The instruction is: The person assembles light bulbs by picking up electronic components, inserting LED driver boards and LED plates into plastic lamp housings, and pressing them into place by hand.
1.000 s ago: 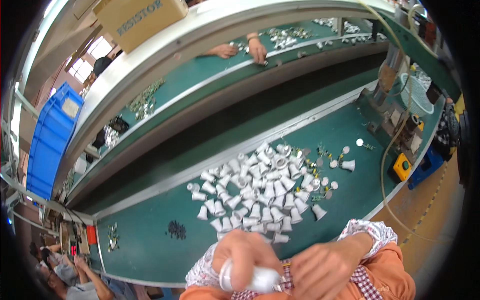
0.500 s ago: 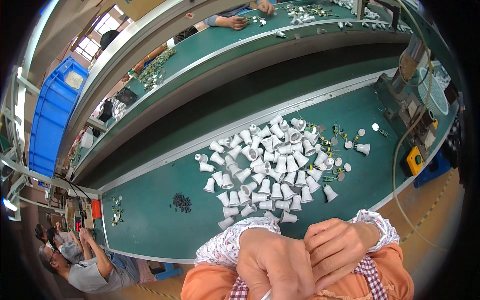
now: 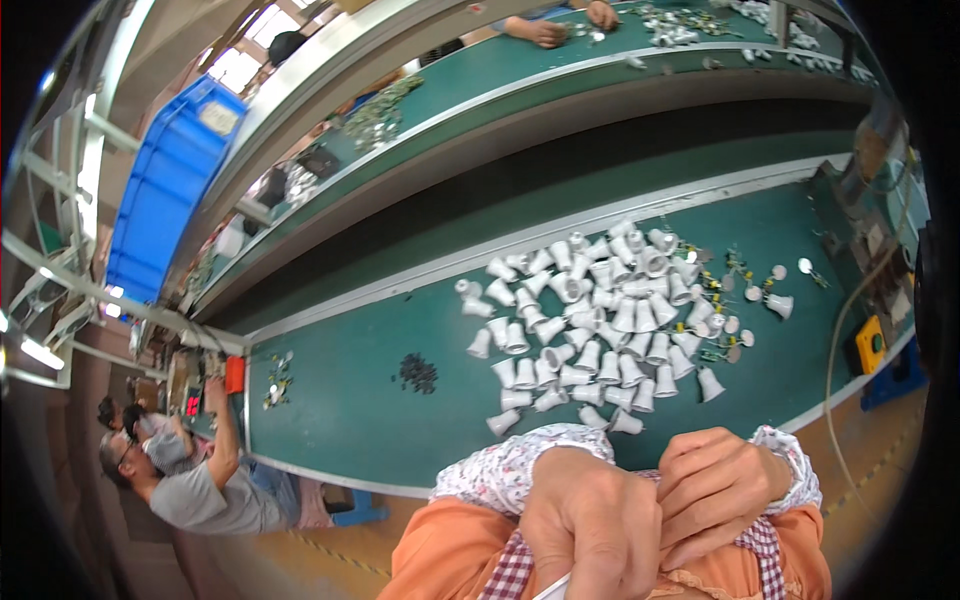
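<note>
My left hand (image 3: 590, 510) is closed close to my body, in front of the bench's near edge. Below its fingers sticks out the end of a thin white rod-like piece (image 3: 553, 588); the rest is hidden. Right beside it, my right hand (image 3: 715, 490) has its fingers curled in toward the left one, and what they grip is out of sight. Beyond both hands a heap of white bell-shaped plastic housings (image 3: 590, 320) lies on the green bench top (image 3: 330, 430). Small wired parts with round white discs (image 3: 732, 325) lie along the heap's right side.
Small black pieces (image 3: 417, 373) form a pile left of the housings. More wired parts (image 3: 278, 380) lie at the far left. A metal press stand (image 3: 850, 215) and a yellow switch box (image 3: 870, 343) stand at right. Across the gap, another person's hands (image 3: 545, 33) work at a second bench.
The view has shifted, so the bench and heap appear farther right. My hands stay together, with the fingers still closed; the white rod's end still shows.
</note>
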Demonstrator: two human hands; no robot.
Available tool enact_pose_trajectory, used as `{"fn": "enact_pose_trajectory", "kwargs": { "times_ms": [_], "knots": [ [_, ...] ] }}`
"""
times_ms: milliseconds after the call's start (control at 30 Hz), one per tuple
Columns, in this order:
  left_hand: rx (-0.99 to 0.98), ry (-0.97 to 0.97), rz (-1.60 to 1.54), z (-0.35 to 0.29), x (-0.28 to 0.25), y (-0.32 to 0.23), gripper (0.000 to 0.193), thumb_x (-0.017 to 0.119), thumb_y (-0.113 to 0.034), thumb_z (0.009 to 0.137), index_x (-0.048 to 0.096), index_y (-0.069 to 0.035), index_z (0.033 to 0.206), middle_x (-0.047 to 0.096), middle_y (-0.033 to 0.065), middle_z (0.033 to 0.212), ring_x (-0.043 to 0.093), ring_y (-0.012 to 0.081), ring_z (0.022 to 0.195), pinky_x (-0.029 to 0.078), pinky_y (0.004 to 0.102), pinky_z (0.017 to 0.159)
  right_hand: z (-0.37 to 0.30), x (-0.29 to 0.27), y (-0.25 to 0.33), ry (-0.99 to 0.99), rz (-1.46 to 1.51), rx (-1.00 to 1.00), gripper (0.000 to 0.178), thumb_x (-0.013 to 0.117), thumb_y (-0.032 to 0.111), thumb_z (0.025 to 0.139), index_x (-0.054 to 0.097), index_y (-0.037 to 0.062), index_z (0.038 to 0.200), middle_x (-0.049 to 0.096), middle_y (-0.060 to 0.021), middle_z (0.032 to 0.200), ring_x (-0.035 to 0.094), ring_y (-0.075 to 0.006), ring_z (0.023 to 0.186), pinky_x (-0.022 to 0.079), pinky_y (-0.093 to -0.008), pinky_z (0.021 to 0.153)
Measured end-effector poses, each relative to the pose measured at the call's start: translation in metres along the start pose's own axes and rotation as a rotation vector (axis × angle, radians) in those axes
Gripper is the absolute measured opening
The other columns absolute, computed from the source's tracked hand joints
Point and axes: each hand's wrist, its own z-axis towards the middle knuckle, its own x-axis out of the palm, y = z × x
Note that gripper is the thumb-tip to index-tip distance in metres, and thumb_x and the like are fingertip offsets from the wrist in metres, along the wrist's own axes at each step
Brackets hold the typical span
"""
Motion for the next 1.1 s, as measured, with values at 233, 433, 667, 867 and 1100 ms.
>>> {"fn": "enact_pose_trajectory", "kwargs": {
  "times_ms": [233, 433, 667, 867, 1100],
  "knots": [
    [-0.055, 0.122, 0.026, -0.001, -0.001, -0.004, 0.018, 0.057, -0.016, 0.087, 0.064, 0.000, 0.080, 0.053, 0.0121, 0.063, 0.047, 0.0227, 0.047, 0.032, 0.0337, 0.040, 0.003, 0.003, 0.001, 0.009, -0.012, 0.005, 0.022, 0.079, 0.020, 0.067, 0.068, 0.0035, 0.074, 0.062, -0.0048, 0.070, 0.057, -0.0173, 0.059, 0.042, -0.0272, 0.055],
    [0.035, -0.273, -0.119, -0.038, -0.047, -0.039, 0.015, 0.055, -0.020, 0.088, 0.060, -0.007, 0.093, 0.050, 0.0058, 0.065, 0.044, 0.0173, 0.052, 0.033, 0.0271, 0.044, -0.015, -0.014, -0.016, -0.267, -0.142, 0.202, 0.007, 0.072, 0.007, 0.070, 0.065, 0.0063, 0.072, 0.063, -0.0031, 0.070, 0.059, -0.0182, 0.059, 0.044, -0.0267, 0.054],
    [0.013, -1.051, -0.026, -0.055, -0.075, -0.047, 0.025, 0.042, -0.024, 0.095, 0.048, -0.012, 0.116, 0.043, -0.0008, 0.070, 0.038, 0.0082, 0.056, 0.033, 0.0198, 0.047, -0.020, -0.039, -0.060, -0.777, -0.154, 0.523, 0.032, 0.069, 0.012, 0.076, 0.056, 0.0017, 0.104, 0.059, -0.0032, 0.083, 0.054, -0.0071, 0.071, 0.045, -0.0208, 0.063],
    [-0.287, -1.062, 0.351, -0.056, -0.084, -0.055, 0.034, 0.045, -0.023, 0.093, 0.043, -0.006, 0.122, 0.047, 0.0030, 0.074, 0.044, 0.0109, 0.060, 0.036, 0.0214, 0.051, -0.033, -0.051, -0.071, -0.799, 0.008, 0.597, 0.019, 0.066, 0.008, 0.079, 0.062, -0.0008, 0.096, 0.061, -0.0021, 0.081, 0.054, -0.0051, 0.071, 0.044, -0.0191, 0.062],
    [-0.499, -1.021, 0.589, -0.031, -0.081, -0.054, 0.049, 0.053, -0.018, 0.087, 0.036, 0.002, 0.129, 0.055, 0.0089, 0.086, 0.054, 0.0134, 0.073, 0.044, 0.0262, 0.062, -0.062, -0.065, -0.096, -0.789, 0.286, 0.529, 0.011, 0.066, 0.000, 0.077, 0.066, -0.0017, 0.088, 0.065, -0.0041, 0.080, 0.059, -0.0083, 0.071, 0.047, -0.0207, 0.065]
  ]
}}
